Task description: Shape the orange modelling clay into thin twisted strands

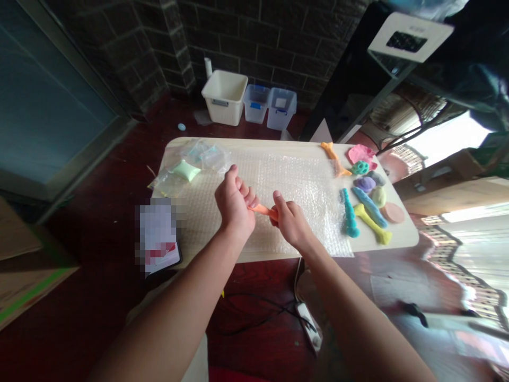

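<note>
Between my two hands stretches a piece of orange modelling clay (262,210), held above the bubble wrap on the small table. My left hand (235,199) is closed round its left end, thumb pointing up. Pinched between thumb and curled fingers, the right end sits in my right hand (289,218). Both ends of the clay are hidden in the fingers. Bubble wrap (302,183) lies flat under the hands. To the right of it rest a teal ridged clay stick (349,215), a yellow clay bone (374,225) and an orange clay bone (334,157).
More clay shapes, among them a blue roll (369,206) and a pink piece (361,155), crowd the table's right end. Clear plastic bags and a pale green packet (186,171) lie at the left. A white bin (225,98) and clear boxes (281,109) stand on the floor behind.
</note>
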The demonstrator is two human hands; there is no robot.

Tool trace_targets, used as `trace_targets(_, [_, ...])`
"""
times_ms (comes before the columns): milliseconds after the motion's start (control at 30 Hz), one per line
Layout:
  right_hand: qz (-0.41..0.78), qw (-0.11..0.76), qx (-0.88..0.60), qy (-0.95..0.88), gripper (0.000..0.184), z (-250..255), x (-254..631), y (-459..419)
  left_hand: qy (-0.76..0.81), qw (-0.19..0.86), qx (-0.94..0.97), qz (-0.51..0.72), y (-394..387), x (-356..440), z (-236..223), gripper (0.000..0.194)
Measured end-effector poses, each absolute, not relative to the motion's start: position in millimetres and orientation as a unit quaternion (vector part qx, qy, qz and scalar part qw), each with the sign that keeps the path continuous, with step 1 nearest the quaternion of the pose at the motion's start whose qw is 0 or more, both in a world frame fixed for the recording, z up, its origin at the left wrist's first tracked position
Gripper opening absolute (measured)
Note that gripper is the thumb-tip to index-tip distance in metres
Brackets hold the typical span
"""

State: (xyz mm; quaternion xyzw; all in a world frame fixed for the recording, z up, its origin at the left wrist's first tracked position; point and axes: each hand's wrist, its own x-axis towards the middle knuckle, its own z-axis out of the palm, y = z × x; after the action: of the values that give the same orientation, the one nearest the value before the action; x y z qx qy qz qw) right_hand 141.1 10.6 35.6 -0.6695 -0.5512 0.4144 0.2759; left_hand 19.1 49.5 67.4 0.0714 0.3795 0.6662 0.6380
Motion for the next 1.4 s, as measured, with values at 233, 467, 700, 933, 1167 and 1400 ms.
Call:
trace_targets(233, [0.409, 0.301, -0.655, -0.558, 0.072, 31, 141, 7, 0.352, 0.682, 0.054, 0.638, 47, 18, 65, 0.044])
trace_targets(467, [0.437, 0.394, -0.626, -0.512, 0.079, 21, 145, 4, 0.318, 0.740, -0.002, 0.592, 46, 27, 52, 0.026])
trace_targets(700, [0.463, 0.389, -0.614, -0.508, 0.082, 20, 143, 1, 0.335, 0.759, 0.017, 0.558, 40, 31, 49, 0.030])
trace_targets(933, [0.413, 0.344, -0.619, -0.573, 0.078, 33, 139, -1, 0.350, 0.736, 0.041, 0.578, 44, 24, 55, 0.044])
trace_targets(1167, [0.391, 0.330, -0.639, -0.575, 0.075, 36, 148, 1, 0.351, 0.719, 0.038, 0.599, 54, 13, 59, 0.042])
trace_targets(1400, [0.391, 0.379, -0.667, -0.509, 0.078, 34, 168, 6, 0.343, 0.714, 0.031, 0.610, 59, 3, 59, 0.036])
